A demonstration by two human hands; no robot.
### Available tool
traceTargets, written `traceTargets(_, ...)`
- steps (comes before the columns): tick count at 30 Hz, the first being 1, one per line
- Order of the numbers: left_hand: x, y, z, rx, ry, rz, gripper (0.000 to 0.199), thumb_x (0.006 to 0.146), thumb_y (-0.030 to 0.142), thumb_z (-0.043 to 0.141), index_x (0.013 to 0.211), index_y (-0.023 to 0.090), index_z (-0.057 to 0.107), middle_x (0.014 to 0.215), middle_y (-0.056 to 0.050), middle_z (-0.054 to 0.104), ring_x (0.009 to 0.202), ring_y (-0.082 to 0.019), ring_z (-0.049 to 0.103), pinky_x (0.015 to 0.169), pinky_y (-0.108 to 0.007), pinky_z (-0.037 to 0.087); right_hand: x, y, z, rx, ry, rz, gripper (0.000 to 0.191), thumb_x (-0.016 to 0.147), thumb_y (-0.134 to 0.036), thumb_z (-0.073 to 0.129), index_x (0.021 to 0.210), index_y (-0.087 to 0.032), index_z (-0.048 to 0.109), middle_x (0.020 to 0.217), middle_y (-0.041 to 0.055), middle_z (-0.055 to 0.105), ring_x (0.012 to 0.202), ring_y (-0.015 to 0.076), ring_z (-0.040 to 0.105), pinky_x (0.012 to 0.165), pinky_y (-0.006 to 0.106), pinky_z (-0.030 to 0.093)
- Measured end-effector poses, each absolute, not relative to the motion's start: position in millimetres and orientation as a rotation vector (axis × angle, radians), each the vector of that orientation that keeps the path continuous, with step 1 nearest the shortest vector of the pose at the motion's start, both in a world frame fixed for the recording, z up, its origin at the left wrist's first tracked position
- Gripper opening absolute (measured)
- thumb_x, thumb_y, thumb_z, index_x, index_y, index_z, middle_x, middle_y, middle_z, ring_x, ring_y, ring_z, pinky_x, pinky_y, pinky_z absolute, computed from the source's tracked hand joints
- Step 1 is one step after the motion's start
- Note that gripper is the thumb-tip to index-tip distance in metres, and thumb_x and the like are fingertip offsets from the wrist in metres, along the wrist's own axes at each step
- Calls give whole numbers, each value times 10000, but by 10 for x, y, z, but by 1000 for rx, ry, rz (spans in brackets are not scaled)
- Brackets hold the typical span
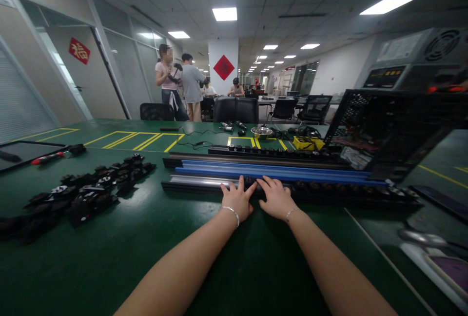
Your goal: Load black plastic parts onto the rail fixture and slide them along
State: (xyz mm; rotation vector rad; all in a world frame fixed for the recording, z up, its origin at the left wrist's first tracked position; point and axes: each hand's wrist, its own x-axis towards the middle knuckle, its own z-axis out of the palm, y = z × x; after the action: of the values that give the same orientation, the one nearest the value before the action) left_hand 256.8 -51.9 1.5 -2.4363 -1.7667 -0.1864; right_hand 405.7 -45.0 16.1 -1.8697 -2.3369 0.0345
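Observation:
A long black rail with a silver channel [204,180] lies across the green table in front of me. My left hand [237,200] rests on it with fingers spread, a small black module [249,180] between its thumb and index finger. Right beside it, my right hand [277,199] lies over the rail, fingers apart, fingertips at the module's right side. More black modules [321,187] sit in a row along the rail to the right. Behind runs a rail with a blue channel [278,170]. My palms hide part of the front rail.
Loose black modules [98,184] lie heaped at left, near a red-handled tool [49,158]. An open computer case [387,130] stands at right. Farther back are a metal bowl [262,132] and a yellow item [309,143]. People [192,82] are beyond the table.

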Motion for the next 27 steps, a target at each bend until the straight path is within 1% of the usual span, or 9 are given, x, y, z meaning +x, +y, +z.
traceTargets(2,2572,-507,6,-2444,-1771,-208,738,701,448,540,1354,431,198,1488,-60,134,1211,-461,297,897,-714,148,4050,-449,129,-1889,-2343,-6,641,694,-337,472,1318,-241,362,1451,61,226,1242,298,218,916,526,274)
traceTargets(4,2574,-497,-2,-2452,-1770,-225,738,700,446,538,1357,420,201,1489,-63,134,1244,-471,236,892,-720,150,4044,-454,110,-1890,-2352,-29,627,690,-345,472,1303,-243,382,1454,59,218,1243,302,211,909,536,274)
traceTargets(7,2571,-496,0,-2465,-1771,-216,728,717,435,515,1367,402,187,1484,-69,155,1287,-449,158,897,-719,154,4037,-465,100,-1877,-2352,-60,598,699,-349,458,1286,-252,402,1451,56,224,1253,302,195,897,548,278)
traceTargets(9,2563,-502,13,-2472,-1769,-196,709,733,426,492,1372,385,187,1481,-74,166,1301,-429,140,904,-713,160,4032,-471,99,-1881,-2353,-83,575,705,-350,451,1271,-259,416,1452,52,219,1268,305,165,896,569,266)
traceTargets(14,2526,-509,29,-2474,-1755,-186,668,748,420,465,1368,335,233,1466,-108,204,1312,-389,153,927,-681,186,4019,-475,101,-1930,-2384,-80,552,722,-343,442,1265,-249,416,1462,59,187,1297,316,96,918,628,197)
traceTargets(18,2495,-495,10,-2455,-1745,-205,665,739,395,481,1360,298,263,1449,-138,236,1312,-370,176,943,-654,199,4017,-477,94,-1919,-2388,-90,546,732,-335,439,1269,-241,408,1462,73,181,1300,321,97,923,649,170)
traceTargets(21,2476,-490,-3,-2441,-1738,-222,657,737,372,491,1353,291,277,1438,-152,258,1310,-361,196,945,-640,213,4022,-476,84,-1910,-2389,-95,547,735,-330,437,1274,-241,398,1464,75,177,1303,318,102,924,658,157)
traceTargets(27,2457,-500,-1,-2403,-1771,-219,653,745,376,483,1357,277,277,1424,-168,281,1308,-362,202,945,-652,200,4029,-471,80,-1898,-2389,-91,544,736,-325,441,1272,-242,400,1468,65,170,1300,312,109,924,666,143)
